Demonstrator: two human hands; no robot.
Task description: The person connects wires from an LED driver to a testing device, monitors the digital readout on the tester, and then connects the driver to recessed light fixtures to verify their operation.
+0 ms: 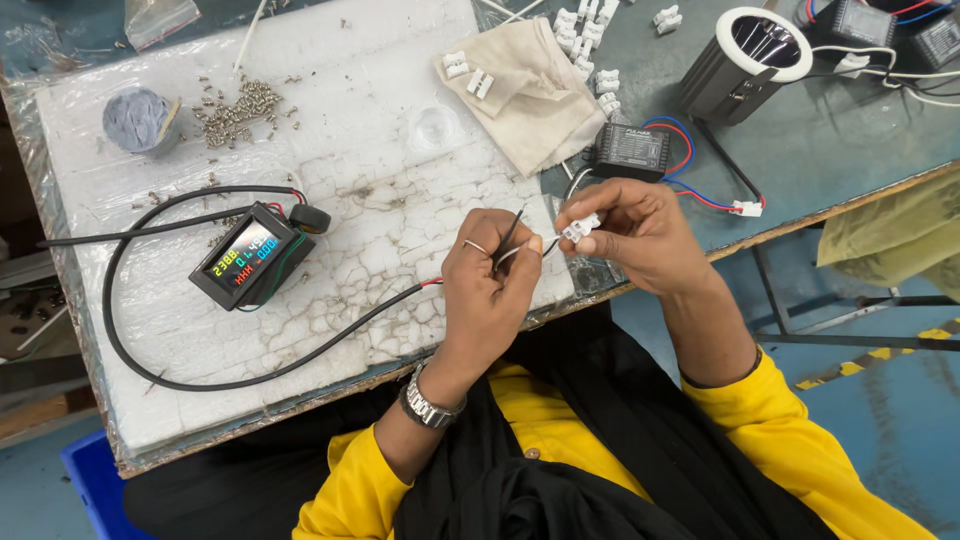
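**Feeding thin wires into a small white connector**

Starting at the left, a grey tub of paste (140,118) sits at about ten o'clock on the white foam pad (350,120), with a scatter of small screws (235,108) just to its right. Below them lies a black panel meter (250,257) whose screen glows with coloured digits, ringed by a looping black cable (130,340).

At centre, the left hand (490,275) is closed in a pinch on thin dark wires (508,240), their ends pointing toward one o'clock. Just beside it, the right hand (640,232) pinches a small white connector block (580,229) between thumb and fingertips, over the near table edge.

Judged from this, the step goes best with the wire gripped close to its tip, the connector's opening turned square to it, and both wrists braced.

Further right, at twelve o'clock from the hands, a flat black rectangular driver box (632,150) carries a pale printed label on top, with red and blue leads. Loose white connectors (585,40) lie by a beige cloth (530,90). At two o'clock stands a black cylindrical lamp housing (745,65) with a white rim.
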